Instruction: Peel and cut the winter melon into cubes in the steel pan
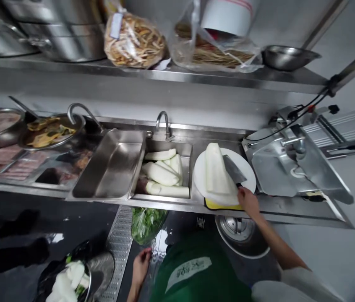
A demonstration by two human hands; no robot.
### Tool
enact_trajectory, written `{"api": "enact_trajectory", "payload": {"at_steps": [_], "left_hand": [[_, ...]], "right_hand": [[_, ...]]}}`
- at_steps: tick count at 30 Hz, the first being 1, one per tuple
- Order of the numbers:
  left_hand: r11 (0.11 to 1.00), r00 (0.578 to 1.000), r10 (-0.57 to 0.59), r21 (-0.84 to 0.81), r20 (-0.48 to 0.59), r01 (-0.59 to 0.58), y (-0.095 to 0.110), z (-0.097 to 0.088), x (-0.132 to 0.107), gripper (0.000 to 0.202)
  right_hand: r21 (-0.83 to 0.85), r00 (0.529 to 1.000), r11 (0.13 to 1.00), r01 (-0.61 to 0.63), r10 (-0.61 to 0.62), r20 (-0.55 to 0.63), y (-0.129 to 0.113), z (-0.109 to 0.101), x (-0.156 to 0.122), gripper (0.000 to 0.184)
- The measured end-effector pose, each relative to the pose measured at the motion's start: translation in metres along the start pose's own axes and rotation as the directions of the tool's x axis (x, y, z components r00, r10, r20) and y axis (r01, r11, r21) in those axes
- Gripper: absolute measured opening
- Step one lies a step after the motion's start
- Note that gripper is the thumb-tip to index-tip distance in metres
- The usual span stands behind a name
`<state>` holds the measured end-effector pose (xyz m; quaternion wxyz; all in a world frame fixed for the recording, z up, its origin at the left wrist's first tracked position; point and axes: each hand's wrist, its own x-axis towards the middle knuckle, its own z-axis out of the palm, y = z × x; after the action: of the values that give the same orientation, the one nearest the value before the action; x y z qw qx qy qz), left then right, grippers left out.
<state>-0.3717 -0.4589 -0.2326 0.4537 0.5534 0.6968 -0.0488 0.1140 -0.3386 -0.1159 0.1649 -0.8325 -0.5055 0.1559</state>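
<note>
Head view, only one. Right hand (248, 201) at near right edge of round white board (249, 170), fingers closed on the handle end of a knife (232, 167). Handle mostly hidden by the hand. Blade over the board, just right of a pale gourd (217, 172); can't tell if they touch. Gourd lies lengthwise near-far on the board, left of the blade. Yellow mat (221, 205) shows under the board's near edge.

Left hand (141, 265) is low, near side of the counter, well apart from the board. Fingers bent; can't tell how wide or narrow the grip is. Nearest thing: bagged greens (147, 224), just beyond it.

Left of board: sink (186, 155) with more pale gourd pieces (165, 172) piled inside, faucet (166, 123) on its far side. Left again: steel basin (122, 153), then a pan (83, 126) of yellowish food. Right of board: slicer (270, 167).

Far side: shelf (152, 74) with pots (70, 40), a bag of dried strips (135, 40) and steel bowl (286, 58). Near left: bin with white scraps (69, 283).
</note>
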Motion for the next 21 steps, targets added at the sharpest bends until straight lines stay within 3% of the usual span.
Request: {"api": "enact_trajectory", "payload": {"at_steps": [2, 4, 7, 9, 11, 13, 15, 18, 21], "left_hand": [[0.987, 0.982, 0.098, -0.107, -0.163, -0.117, 0.052, -0.011, 0.046, 0.046], [0.944, 0.945, 0.231, -0.183, -0.23, -0.275, 0.126, -0.032, 0.095, 0.045], [0.881, 0.909, 0.339, -0.257, -0.241, -0.397, 0.251, -0.046, 0.154, 0.038], [0.86, 0.892, 0.395, -0.253, -0.219, -0.443, 0.323, -0.037, 0.18, 0.04], [0.85, 0.857, 0.464, -0.159, -0.225, -0.502, 0.376, -0.018, 0.196, 0.058], [0.836, 0.811, 0.526, -0.024, -0.255, -0.549, 0.409, 0.002, 0.208, 0.076], [0.828, 0.779, 0.549, 0.068, -0.303, -0.557, 0.424, 0.015, 0.217, 0.069], [0.821, 0.739, 0.547, 0.08, -0.394, -0.565, 0.426, 0.021, 0.23, 0.041], [0.774, 0.666, 0.563, 0.031, -0.489, -0.632, 0.421, 0.022, 0.239, 0.033]], "right_hand": [[-0.137, 0.997, 0.988, -0.075, 0.069, -0.044, 0.058, -0.001, 0.028, 0.046], [-0.172, 0.995, 0.98, -0.098, 0.093, -0.035, 0.09, 0.011, 0.048, 0.052], [-0.229, 0.998, 0.973, -0.02, 0.032, 0.05, 0.103, 0.032, 0.071, 0.057], [-0.25, 0.99, 0.966, 0.066, -0.032, 0.135, 0.101, 0.04, 0.086, 0.062], [-0.242, 0.975, 0.964, 0.115, -0.062, 0.214, 0.1, 0.04, 0.1, 0.068], [-0.219, 0.962, 0.966, 0.139, -0.079, 0.261, 0.104, 0.034, 0.11, 0.068], [-0.189, 0.966, 0.975, 0.115, -0.065, 0.251, 0.116, 0.022, 0.117, 0.065], [-0.124, 0.983, 0.991, 0.039, -0.015, 0.185, 0.144, -0.001, 0.119, 0.063], [0.066, 0.995, 0.997, -0.037, 0.031, 0.093, 0.164, -0.022, 0.125, 0.056]]}}
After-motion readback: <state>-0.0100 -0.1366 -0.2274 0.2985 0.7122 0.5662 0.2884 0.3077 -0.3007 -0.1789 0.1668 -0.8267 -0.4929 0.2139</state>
